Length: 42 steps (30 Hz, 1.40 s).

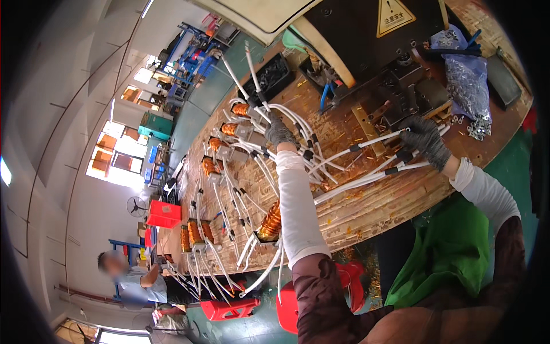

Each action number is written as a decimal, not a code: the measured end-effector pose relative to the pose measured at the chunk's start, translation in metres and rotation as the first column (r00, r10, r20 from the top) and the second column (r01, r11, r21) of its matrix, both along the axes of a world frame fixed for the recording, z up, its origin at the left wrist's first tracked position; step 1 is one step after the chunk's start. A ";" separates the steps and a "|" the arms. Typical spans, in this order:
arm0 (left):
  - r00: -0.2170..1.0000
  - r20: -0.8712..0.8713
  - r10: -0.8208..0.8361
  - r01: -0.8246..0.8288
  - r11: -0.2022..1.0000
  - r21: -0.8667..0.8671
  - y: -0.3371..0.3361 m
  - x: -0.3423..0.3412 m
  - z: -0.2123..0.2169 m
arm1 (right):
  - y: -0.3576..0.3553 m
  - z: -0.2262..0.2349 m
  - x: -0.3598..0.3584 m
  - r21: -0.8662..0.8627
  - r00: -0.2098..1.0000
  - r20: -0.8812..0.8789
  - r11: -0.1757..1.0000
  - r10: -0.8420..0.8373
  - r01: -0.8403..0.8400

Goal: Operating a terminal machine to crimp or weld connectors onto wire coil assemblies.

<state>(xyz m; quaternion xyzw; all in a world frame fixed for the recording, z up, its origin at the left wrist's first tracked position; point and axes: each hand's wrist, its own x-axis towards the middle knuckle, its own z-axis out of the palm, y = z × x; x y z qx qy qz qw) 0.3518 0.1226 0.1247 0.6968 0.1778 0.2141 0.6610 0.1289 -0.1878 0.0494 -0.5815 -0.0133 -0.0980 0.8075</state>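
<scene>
My left hand (279, 131), in a grey glove, is closed around white sleeved wires (260, 104) beside the row of copper coils. The wires run on past it toward the far side of the table. On the right, my right hand (427, 142), also gloved, grips the ends of white cables (378, 139) with black bands, close to the press machine (395, 94). Its fingertips partly hide the cable ends. A larger copper-wound coil (269, 223) lies on the table near my left forearm, with white leads spreading from it.
Several smaller copper coils (210, 165) with white leads line the table's left side. A bag of metal terminals (467, 86) lies right of the machine, with loose ones spilling out. A black bin (274, 74) stands at the back. Red stools (229, 309) and another person (140, 281) are beyond the table's left end.
</scene>
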 end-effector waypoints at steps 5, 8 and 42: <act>0.991 0.105 -0.083 0.068 0.988 0.139 -0.022 -0.043 0.029 | 0.001 0.007 -0.003 0.020 0.999 0.035 1.000 0.000 -0.001; 0.986 0.154 -0.065 0.049 0.993 0.104 -0.030 -0.070 0.045 | -0.003 0.014 -0.005 -0.059 0.998 0.005 0.996 -0.061 0.061; 0.564 0.226 -0.794 0.044 0.303 0.952 -0.138 -0.188 -0.022 | -0.020 0.023 -0.002 -0.079 0.985 0.081 0.984 -0.151 0.158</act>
